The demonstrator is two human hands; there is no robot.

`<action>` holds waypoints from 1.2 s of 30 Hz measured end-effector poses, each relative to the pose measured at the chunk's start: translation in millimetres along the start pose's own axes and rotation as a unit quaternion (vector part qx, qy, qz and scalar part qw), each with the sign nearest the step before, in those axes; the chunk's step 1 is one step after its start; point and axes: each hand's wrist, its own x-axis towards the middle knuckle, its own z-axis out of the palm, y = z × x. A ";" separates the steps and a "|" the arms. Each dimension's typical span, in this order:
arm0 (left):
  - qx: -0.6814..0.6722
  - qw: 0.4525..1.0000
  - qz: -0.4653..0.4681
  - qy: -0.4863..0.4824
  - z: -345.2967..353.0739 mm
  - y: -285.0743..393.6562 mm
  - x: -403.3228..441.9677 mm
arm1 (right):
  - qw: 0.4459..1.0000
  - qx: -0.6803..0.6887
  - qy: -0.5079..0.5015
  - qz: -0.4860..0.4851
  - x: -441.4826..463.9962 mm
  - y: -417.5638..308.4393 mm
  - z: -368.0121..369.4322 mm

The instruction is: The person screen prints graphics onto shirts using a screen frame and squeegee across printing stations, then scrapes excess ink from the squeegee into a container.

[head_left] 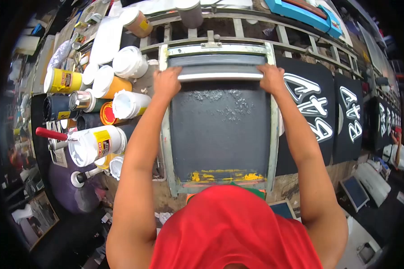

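A squeegee (221, 77) with a pale bar lies across the far end of a screen-printing frame (274, 139). My left hand (167, 81) is closed round its left end, and my right hand (272, 78) grips the right end. The frame's dark mesh (220, 143) stretches between my forearms. Patchy grey-white ink residue (229, 101) lies just on the near side of the squeegee. Yellow smears (226, 175) mark the mesh close to my body. A hinge clamp (211, 40) holds the frame's far edge.
Several ink tubs stand at left, among them a white bucket (92, 145) with a red-handled tool (51, 133). Black panels with white lettering (312, 107) lie at right. Metal rails (238, 28) run behind, beside a blue tray (307, 17).
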 end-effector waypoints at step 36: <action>-0.079 0.975 0.007 -0.207 -55.9 75.5 -320.2 | 0.967 0.060 -0.246 0.027 -322.5 -71.2 -38.0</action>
